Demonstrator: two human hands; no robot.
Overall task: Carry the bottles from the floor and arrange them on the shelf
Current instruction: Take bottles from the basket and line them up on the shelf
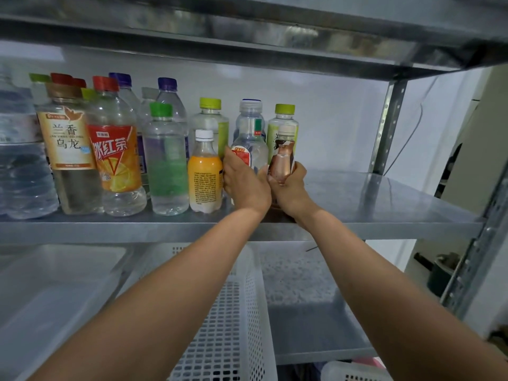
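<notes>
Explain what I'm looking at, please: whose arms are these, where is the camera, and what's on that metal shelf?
There is no machine here. These are a person's two bare arms, filmed by one wide-angle camera worn on their head, looking forward and down. The left hand grips a clear bottle with a red-and-white label. The right hand grips a small brown bottle with a white cap. Both are at the metal shelf, just right of a row of upright bottles; the nearest is an orange bottle. A white perforated basket shows below the shelf.
</notes>
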